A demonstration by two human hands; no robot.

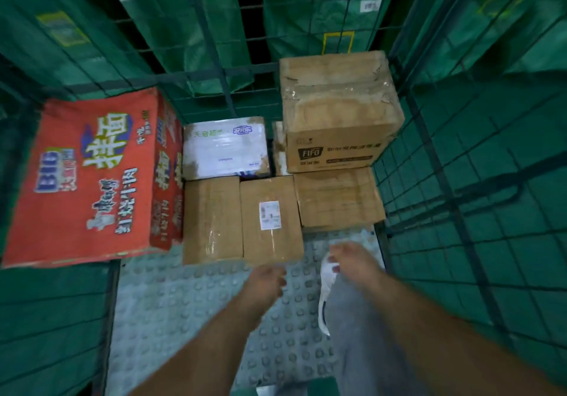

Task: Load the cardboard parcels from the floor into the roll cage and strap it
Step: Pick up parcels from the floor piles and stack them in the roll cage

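Note:
I look down into the green wire roll cage [454, 187]. On its studded metal floor [171, 300] lie several parcels: a large red printed carton [89, 178] at the left, a white box [225, 150] at the back, two brown boxes side by side, one plain [210, 217] and one with a white label [270, 221], and a flat brown box [337, 199] at the right. A taped brown FIFO carton [337, 110] is stacked at the back right. My left hand [265, 282] and right hand [352, 260] hover empty, fingers loosely apart, just in front of the labelled box.
Green mail sacks [306, 12] hang behind and beside the cage mesh. My leg in grey trousers [362, 319] and a white shoe [326, 288] stand on the cage floor at the front right. Bare studded floor shows at the front left.

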